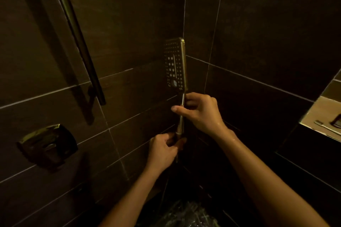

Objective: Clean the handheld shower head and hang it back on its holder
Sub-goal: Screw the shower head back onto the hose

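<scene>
Near the far tiled corner: shower head (175, 64) stands upright, nozzle face turned left.
Right hand (200, 111): fingers closed around the handle just under the head, index finger stretched out left.
Left hand (163, 150): closed, pinching the handle's lower end.

The hose below the left hand (162, 150) is lost in the dark. The wall rail (77, 35) runs out past the top edge. In the niche (324, 116) at the right edge, a small dark object (336, 120), perhaps a bottle, is cut off and too dim to identify.
</scene>
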Tool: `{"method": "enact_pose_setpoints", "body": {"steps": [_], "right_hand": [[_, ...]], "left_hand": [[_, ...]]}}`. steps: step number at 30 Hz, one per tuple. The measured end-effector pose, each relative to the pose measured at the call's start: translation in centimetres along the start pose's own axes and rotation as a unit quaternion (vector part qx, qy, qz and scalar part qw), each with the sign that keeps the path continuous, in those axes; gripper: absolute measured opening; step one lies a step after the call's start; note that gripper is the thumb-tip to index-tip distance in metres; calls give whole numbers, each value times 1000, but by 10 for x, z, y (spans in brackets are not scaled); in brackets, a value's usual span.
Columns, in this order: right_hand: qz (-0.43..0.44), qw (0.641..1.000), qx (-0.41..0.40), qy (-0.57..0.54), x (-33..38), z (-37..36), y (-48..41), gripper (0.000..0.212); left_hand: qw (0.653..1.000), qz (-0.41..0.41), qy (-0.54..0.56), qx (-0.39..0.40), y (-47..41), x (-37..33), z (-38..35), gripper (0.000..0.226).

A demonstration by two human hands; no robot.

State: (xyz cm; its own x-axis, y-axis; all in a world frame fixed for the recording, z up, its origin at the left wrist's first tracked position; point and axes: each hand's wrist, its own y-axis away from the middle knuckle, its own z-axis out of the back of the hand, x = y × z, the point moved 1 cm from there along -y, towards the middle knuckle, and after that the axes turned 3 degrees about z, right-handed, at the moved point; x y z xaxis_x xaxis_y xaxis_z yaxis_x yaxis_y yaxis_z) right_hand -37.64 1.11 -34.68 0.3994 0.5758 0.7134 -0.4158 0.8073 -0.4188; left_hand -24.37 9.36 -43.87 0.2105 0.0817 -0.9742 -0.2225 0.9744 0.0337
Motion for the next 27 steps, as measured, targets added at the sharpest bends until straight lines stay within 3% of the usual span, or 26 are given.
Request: {"method": "enact_pose_setpoints", "body": {"steps": [3,5,7,10,16,18,21,24,27], "right_hand": [[-15,991,83,-105,-2,10,-3,42],[-42,963,149,-220,-1,14,-2,34],[-49,952,158,-258,0,14,-1,29],[-39,975,82,-204,3,10,0,22],[-50,993,-82,-69,8,-2,8,36],[-38,995,-71,-58,8,1,10,32],[-8,995,35,-95,6,10,8,20],[-7,981,121,-153,4,17,7,23],[-6,993,99,-58,2,13,7,32]], "left_hand": [[999,-16,26,37,3,-1,3,8],[997,-32,38,61,2,-2,6,7],[995,-47,38,77,3,-5,6,7],[997,-43,21,54,7,-8,4,8],[999,-50,-19,-4,10,-3,1,3],[998,-52,-21,5,10,-1,1,3],[999,-38,-6,38,9,1,3,12],[997,-48,4,56,8,0,5,7],[998,-48,-9,49,10,-2,2,8]]}}
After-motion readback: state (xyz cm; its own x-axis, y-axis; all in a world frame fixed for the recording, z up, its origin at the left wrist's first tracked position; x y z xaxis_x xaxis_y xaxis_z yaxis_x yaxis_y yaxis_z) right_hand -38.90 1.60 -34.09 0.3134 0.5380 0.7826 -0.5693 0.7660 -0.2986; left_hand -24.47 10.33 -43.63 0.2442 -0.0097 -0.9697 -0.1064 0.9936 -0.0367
